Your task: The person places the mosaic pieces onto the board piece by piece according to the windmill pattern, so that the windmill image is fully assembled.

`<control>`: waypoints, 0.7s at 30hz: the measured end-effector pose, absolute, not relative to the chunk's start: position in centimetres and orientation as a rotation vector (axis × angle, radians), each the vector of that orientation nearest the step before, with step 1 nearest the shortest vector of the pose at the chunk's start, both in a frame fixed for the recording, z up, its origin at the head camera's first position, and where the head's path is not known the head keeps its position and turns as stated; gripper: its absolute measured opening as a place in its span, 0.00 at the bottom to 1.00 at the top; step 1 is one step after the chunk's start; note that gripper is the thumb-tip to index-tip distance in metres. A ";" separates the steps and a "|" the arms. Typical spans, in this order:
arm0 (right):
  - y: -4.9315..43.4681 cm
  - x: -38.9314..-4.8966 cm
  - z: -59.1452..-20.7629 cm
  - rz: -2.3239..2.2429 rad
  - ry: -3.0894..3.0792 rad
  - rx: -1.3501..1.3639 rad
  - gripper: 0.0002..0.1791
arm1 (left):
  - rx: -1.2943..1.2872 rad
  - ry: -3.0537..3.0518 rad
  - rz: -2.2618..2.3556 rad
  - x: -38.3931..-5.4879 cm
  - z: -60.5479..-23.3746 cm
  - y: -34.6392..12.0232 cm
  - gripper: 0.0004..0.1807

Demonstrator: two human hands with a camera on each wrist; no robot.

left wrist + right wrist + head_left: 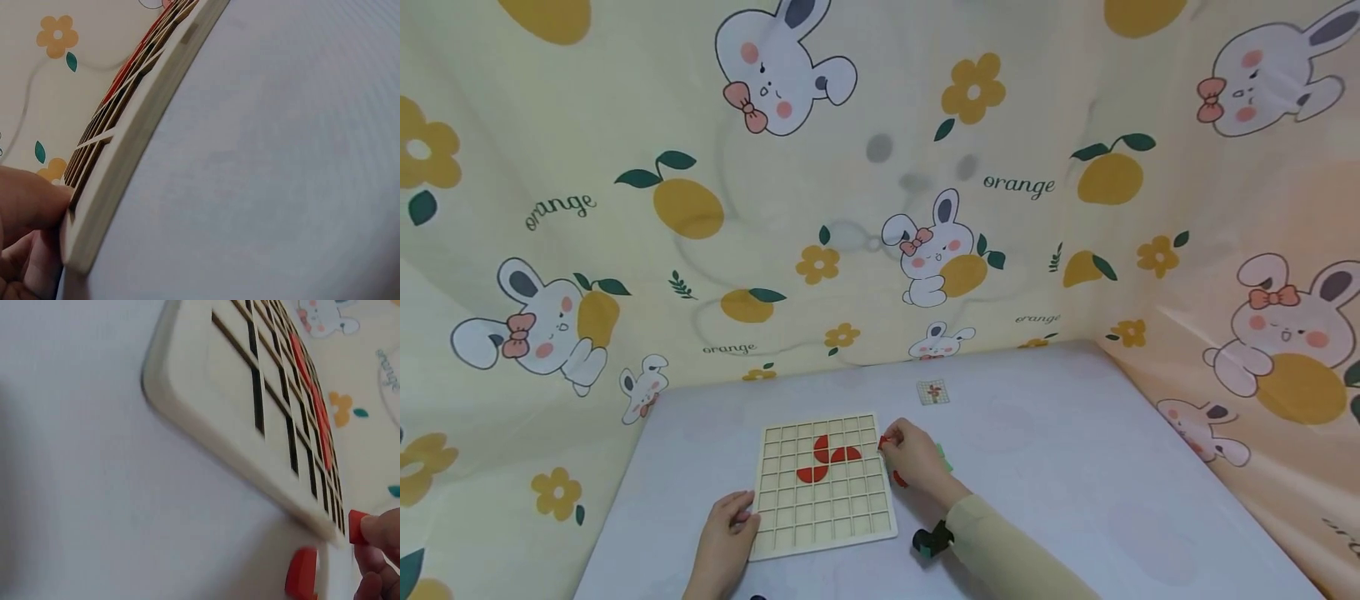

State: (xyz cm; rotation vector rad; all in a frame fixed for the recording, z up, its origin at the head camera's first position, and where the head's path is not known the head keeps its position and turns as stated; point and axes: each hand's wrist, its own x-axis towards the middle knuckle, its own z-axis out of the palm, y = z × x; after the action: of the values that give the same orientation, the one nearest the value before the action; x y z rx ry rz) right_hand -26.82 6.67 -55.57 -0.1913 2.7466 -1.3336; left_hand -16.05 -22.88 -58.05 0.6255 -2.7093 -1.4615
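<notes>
A pale wooden grid board (820, 525) lies on the table, with several red quarter-round pieces (822, 450) set in its middle cells. At the board's lower left edge, my left hand (724, 537) grips the rim; in the left wrist view its thumb (31, 199) lies over the edge. My right hand (917, 458) is by the board's right edge and pinches a small red piece (357, 526) between thumb and finger. Another red piece (302, 573) lies on the table beside the board, partly under the right hand in the head view.
Behind the right hand some green pieces (943, 457) show, partly hidden. A small pattern card (933, 392) with a red pinwheel lies farther back. The right wrist wears a black camera (932, 540). Printed cloth (865, 333) hangs at the table's back and sides.
</notes>
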 end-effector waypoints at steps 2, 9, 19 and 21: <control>6.1 -26.5 -55.5 -1.348 2.729 -0.237 0.03 | 0.623 -2.709 -1.464 -16.1 -58.0 -22.9 0.25; 3.8 -25.4 -55.8 -1.329 2.654 -0.343 0.04 | 0.616 -2.701 -1.472 -16.1 -58.1 -23.0 0.25; 1.2 -24.8 -56.2 -1.299 2.623 -0.460 0.04 | 0.657 -2.694 -1.475 -16.4 -58.6 -23.1 0.25; 0.8 -24.8 -56.2 -1.275 2.627 -0.461 0.03 | 0.647 -2.694 -1.473 -16.3 -58.6 -23.1 0.25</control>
State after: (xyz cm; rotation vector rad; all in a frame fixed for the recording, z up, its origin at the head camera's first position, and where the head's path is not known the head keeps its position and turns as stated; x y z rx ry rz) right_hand -24.84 0.83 -56.23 -0.4614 2.6267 -1.2753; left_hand -16.32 -23.10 -58.57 0.6472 -2.6937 -1.4728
